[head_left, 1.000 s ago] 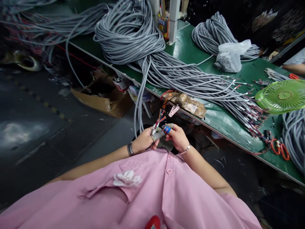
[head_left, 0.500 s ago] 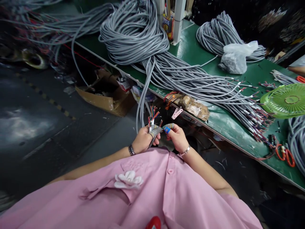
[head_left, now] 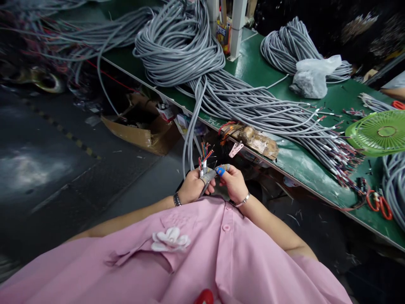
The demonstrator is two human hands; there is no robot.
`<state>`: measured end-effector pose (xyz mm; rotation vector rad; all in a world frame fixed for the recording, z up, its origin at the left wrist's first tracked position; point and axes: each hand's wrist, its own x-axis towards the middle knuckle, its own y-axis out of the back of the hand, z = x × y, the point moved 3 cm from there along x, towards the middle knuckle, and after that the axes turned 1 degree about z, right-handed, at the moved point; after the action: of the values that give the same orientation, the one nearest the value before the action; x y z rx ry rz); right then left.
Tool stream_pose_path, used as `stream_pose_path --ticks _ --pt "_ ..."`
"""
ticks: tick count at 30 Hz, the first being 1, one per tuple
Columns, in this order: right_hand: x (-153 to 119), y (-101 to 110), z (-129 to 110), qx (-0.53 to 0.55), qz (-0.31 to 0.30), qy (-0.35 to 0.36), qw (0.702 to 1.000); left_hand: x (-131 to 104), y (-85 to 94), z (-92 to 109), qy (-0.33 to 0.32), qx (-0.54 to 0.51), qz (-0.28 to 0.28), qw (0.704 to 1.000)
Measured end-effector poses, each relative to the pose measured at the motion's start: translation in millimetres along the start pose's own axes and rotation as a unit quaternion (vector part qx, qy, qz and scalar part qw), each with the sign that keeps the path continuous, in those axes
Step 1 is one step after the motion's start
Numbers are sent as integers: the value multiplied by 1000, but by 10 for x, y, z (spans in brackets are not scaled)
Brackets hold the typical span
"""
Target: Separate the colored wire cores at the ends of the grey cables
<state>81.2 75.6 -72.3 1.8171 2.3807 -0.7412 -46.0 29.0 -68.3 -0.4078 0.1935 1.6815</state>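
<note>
Close in front of my chest, my left hand (head_left: 193, 185) is closed around the ends of grey cables (head_left: 189, 147) that hang down from the bench. Stripped coloured wires (head_left: 206, 154) with white sleeves fan up out of that grip. Grey tape covers some of the fingers. My right hand (head_left: 233, 181) is pinched right beside it, with a blue wrap on the thumb and grey tape on a finger. Its fingertips meet the left ones at thin wire ends, partly hidden by the fingers.
On the green bench (head_left: 247, 71) lie a big coil of grey cable (head_left: 180, 46), a second coil (head_left: 291, 46), a plastic bag (head_left: 311, 78), a green fan (head_left: 384, 131) and orange-handled scissors (head_left: 379, 204). A pink clip (head_left: 236, 149) hangs at the bench edge. A cardboard box (head_left: 139, 134) stands below.
Both hands stay together at the wires, with only small finger shifts. The left hand and the held cable ends sit slightly further right in view.
</note>
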Motion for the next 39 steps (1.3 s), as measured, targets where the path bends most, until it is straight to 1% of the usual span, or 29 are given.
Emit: stream_pose_path --ticks 5,10,12,15,17,19,21,23,25,28,31,34,39 --pt "-14 9 -15 5 11 15 1000 12 -3 -21 -6 -37 21 999" --pt "-28 28 -28 -7 14 18 1000 23 -18 -24 -10 -35 42 998" --pt "-34 46 -19 -11 7 15 1000 30 -26 -13 -13 -38 53 998" --pt "-29 110 -7 -1 -21 12 1000 40 -39 39 -20 -56 57 997" --pt "-1 193 -24 23 -30 13 999 42 -50 96 -18 -70 51 996" --pt "59 302 -72 58 -18 9 998 41 -72 166 -13 -85 36 996" --pt "143 397 -139 92 0 -10 996 42 -116 236 -11 -98 12 995" --pt "237 440 -211 115 0 -37 993 50 -174 286 -5 -108 -6 994" --pt "322 426 -278 127 -21 -47 991 70 -236 308 10 -118 -16 993" --pt "408 344 -340 147 -52 -17 988 111 -309 313 24 -130 -18 991" --pt "439 257 -345 166 -61 2 984 145 -345 317 22 -133 -22 991" --pt "443 193 -344 189 -53 -1 981 163 -359 325 19 -130 -35 991" --pt "454 145 -356 216 -7 -15 976 180 -376 320 24 -125 -43 991"
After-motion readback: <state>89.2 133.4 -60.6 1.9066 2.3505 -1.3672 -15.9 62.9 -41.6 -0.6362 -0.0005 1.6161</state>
